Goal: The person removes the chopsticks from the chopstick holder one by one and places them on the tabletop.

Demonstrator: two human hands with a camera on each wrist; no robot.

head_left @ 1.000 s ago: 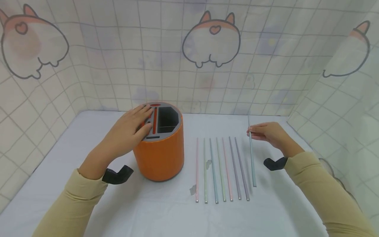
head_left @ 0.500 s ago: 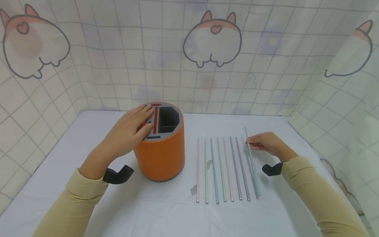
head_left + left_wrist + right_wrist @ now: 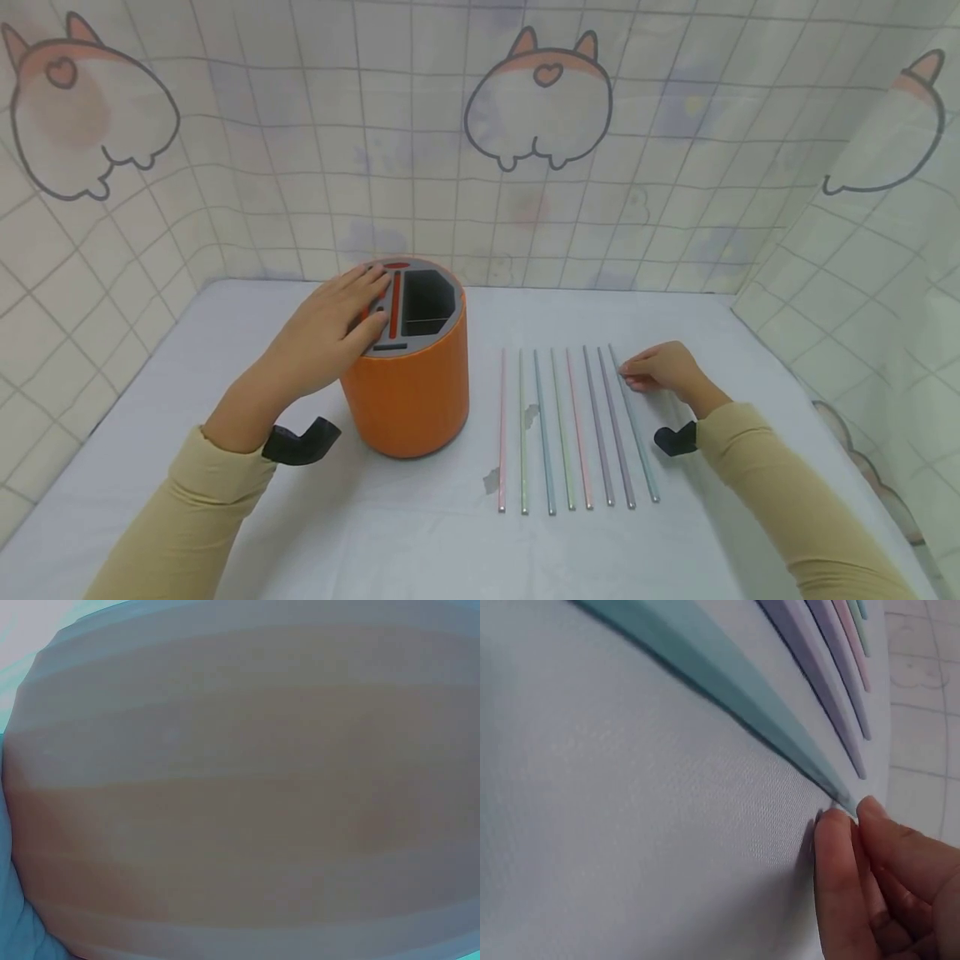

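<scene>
My left hand (image 3: 326, 333) rests with straight fingers on the grey lid (image 3: 390, 343) of a round orange organizer (image 3: 408, 408). The organizer's wall (image 3: 247, 810) fills the left wrist view. On the right, my right hand (image 3: 663, 373) pinches the thin far part of a light teal chopstick (image 3: 637, 437). In the right wrist view, thumb and finger (image 3: 836, 847) meet at the narrow tip of that teal chopstick (image 3: 727, 690), which lies along the white cloth.
Several pastel chopsticks (image 3: 566, 433) lie side by side, silver ends towards me, between the organizer and my right hand. A lilac chopstick (image 3: 617, 433) lies closest to the teal one. A white tablecloth (image 3: 420, 533) covers the table, with a patterned curtain (image 3: 420, 167) behind.
My right hand has come down and towards me, laying the teal chopstick beside the row; its far end has swung left. My left hand stays on the organizer.
</scene>
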